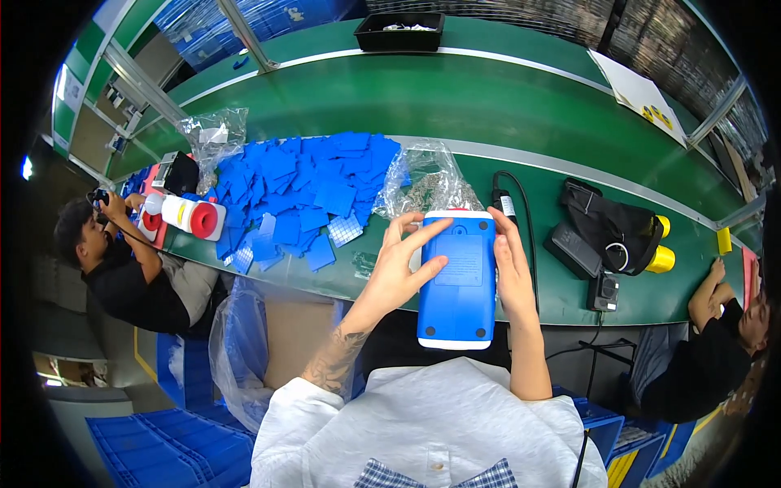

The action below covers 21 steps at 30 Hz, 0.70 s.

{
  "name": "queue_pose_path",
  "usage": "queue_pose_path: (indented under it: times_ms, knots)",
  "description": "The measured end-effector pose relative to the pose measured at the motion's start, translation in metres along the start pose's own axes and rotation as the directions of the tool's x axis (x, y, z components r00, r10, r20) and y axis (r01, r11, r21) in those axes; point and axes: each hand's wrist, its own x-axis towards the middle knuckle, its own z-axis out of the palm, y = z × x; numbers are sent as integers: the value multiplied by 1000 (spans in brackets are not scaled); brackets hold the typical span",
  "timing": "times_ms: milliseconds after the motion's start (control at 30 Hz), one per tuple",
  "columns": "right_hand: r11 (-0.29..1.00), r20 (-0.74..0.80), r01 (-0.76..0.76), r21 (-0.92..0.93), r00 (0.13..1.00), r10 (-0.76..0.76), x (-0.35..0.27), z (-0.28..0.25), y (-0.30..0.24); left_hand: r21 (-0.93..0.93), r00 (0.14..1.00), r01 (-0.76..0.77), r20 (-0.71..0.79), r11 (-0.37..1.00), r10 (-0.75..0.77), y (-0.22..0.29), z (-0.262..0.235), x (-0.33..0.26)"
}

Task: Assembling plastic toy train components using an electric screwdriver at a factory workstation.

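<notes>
Between my two hands is a blue box-shaped device (pixel 457 297) with white ends and dark round feet at its corners, its underside with a printed panel facing up. My left hand (pixel 404 264) grips its left side, thumb and forefinger extended over the surface near the top. Along the other side, my right hand (pixel 512 264) holds the edge with its fingers at the upper corner. A bit of red shows at the far end. Just beyond lies a clear plastic bag (pixel 427 179) of small metal parts. A black corded tool (pixel 503 203) lies right of the bag.
Many blue square pieces (pixel 301 183) are heaped on the green bench to the left. At right lie a black bag (pixel 606 215), a power adapter (pixel 603 291) and yellow rolls (pixel 662 259). A black tray (pixel 399 32) stands far back. People sit at both sides.
</notes>
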Motion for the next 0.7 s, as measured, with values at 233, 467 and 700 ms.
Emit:
queue_pose_path:
  times_ms: [233, 467, 700]
  knots:
    - [994, 62, -93, -66, 993, 97, 14, 3, 7, -481, 967, 252, 89, 840, -240, -14, 10, 2]
    - [992, 68, -103, 77, 993, 98, 13, 5, 7, -602, 972, 212, 45, 770, -232, -21, 12, 9]
    - [977, -16, -21, -213, 1000, 18, 18, -6, -9, -290, 962, 135, -190, 948, -195, -89, 17, 52]
